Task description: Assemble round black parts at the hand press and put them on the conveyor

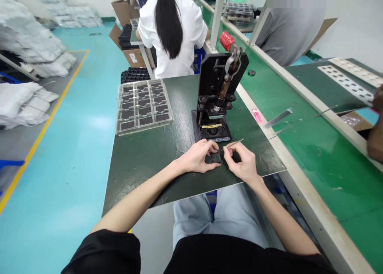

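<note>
Currently, your left hand (196, 157) curls closed around a small black part (217, 158), just ahead of your palm. Your right hand (241, 160) pinches a slim metal tool (231, 145), tip at the part. A dark green rubber mat's (143, 174) front edge lies just nearer you; a black bench press (214, 76) stands just beyond your hands, with open mat to the left.

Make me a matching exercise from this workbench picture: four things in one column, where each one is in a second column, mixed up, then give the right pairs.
Things:
1. Clear tray
2. Hand press
3. Tweezers
4. Small dark piece

Places:
A. Pinched in the right hand
B. On the dark board, straight ahead of the hands
C. Held in the left hand
D. On the dark board, off to the left of the hands

Right pairs: 1-D, 2-B, 3-A, 4-C
</note>
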